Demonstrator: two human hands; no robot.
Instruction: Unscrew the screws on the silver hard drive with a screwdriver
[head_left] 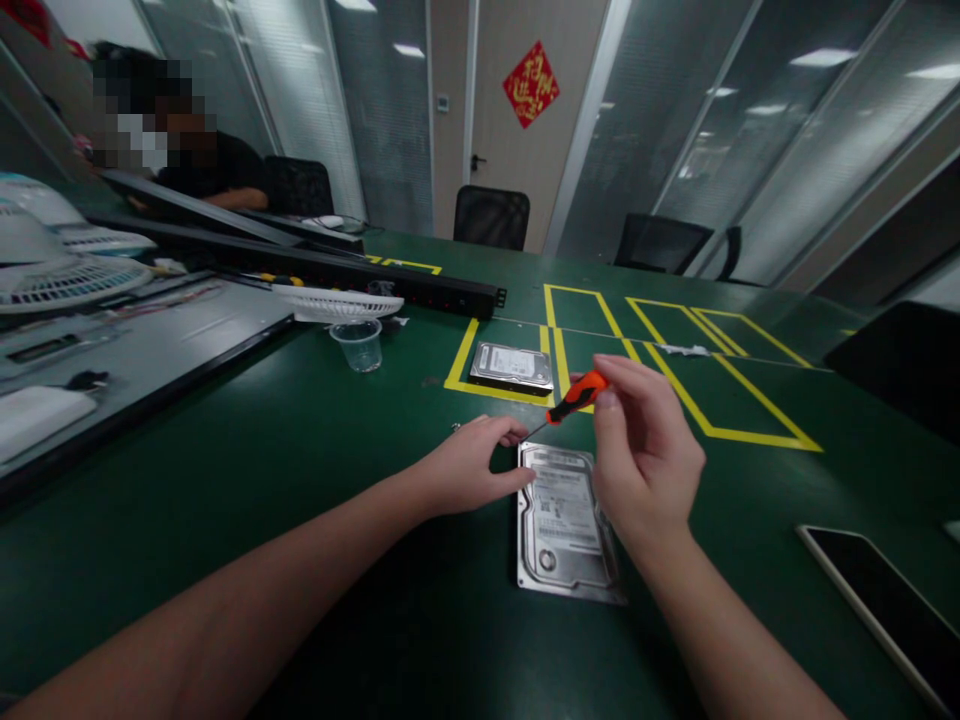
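Note:
A silver hard drive (568,520) with a white label lies flat on the green table in front of me. My left hand (480,462) is at its far left corner, the thumb on the drive's top and the fingers curled by the corner. My right hand (649,450) grips an orange and black screwdriver (576,396) by its handle. The screwdriver slants down to the left, its tip at the drive's far left corner beside my left fingertips. Whether the tip sits in a screw is too small to tell.
A second hard drive (511,367) lies inside a yellow tape outline. Left of it stand a clear plastic cup (358,345), a white fan grille (337,302) and a long black bar (420,288). A phone (885,600) lies at right. Another person (217,170) sits far left.

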